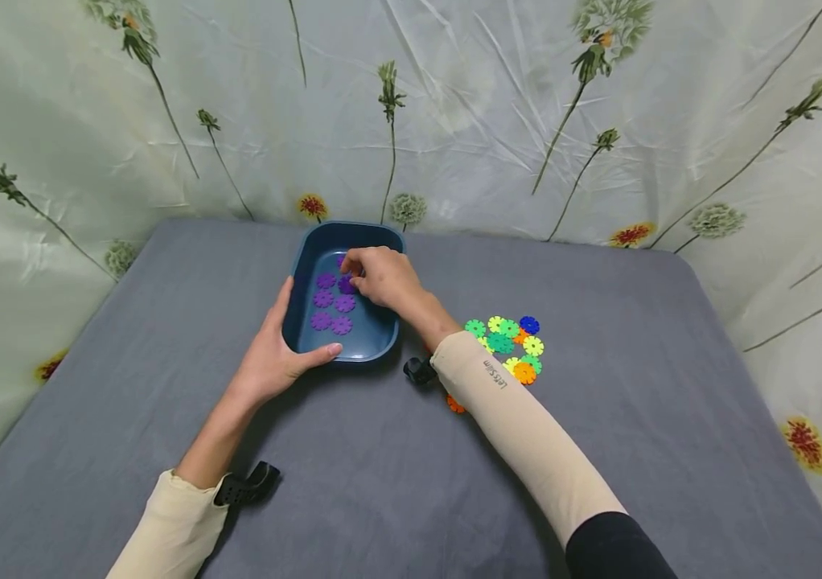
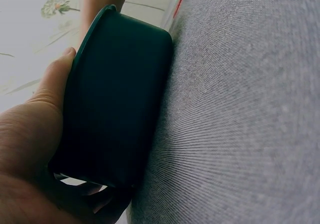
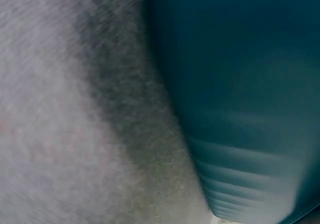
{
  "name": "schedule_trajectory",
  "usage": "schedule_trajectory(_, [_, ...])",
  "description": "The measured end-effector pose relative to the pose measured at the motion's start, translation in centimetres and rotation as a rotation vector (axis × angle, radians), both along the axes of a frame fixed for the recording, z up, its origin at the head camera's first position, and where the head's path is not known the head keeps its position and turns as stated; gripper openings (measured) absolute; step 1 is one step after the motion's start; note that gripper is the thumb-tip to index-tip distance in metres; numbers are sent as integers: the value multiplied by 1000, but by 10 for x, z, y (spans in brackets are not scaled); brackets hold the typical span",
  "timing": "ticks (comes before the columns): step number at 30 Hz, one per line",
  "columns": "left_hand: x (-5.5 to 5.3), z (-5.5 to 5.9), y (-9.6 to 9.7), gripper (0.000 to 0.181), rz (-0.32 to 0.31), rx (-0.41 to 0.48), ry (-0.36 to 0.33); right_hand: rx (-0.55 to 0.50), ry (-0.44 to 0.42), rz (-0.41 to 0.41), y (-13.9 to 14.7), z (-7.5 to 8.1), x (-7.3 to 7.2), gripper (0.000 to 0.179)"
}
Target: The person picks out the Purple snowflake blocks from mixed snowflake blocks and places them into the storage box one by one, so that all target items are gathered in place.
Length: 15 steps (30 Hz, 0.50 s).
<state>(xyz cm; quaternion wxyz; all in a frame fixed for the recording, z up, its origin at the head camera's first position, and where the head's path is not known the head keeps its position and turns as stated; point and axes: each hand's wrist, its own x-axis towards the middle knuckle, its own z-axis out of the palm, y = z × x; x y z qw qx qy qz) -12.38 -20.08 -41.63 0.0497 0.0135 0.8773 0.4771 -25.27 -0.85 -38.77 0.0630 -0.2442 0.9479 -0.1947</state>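
Observation:
A dark blue plastic bin (image 1: 371,342) stands on the grey-covered table, with several flat purple flower-shaped discs (image 1: 323,299) lying in rows on its floor. My left hand (image 1: 269,362) grips the bin at its near left corner, thumb over the near rim and fingers along the left wall. In the left wrist view the thumb lies against the bin's outer wall (image 2: 117,99). Over the inside of the bin, my right hand (image 1: 385,277) has curled fingers and pinches a darker purple disc (image 1: 347,285) above the others. Only the bin's side (image 3: 240,84) shows in the right wrist view.
To the bin's right lies a loose group of green, yellow, orange and blue flower discs (image 1: 501,342), partly hidden by my right forearm. An orange disc (image 1: 456,404) lies nearer me. A flower-printed curtain (image 1: 483,104) hangs behind the table (image 1: 635,402).

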Motion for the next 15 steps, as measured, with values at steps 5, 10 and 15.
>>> schedule_trajectory(5, [1,-1,1,129,-1,5,-6,16,35,-22,0,-3,4,22])
schedule_trajectory(10, [3,1,2,129,7,14,-11,-12,54,-33,2,-4,6,22])
schedule_trajectory(15, [2,3,2,129,8,6,-12,-80,58,-37,4,-3,6,22])
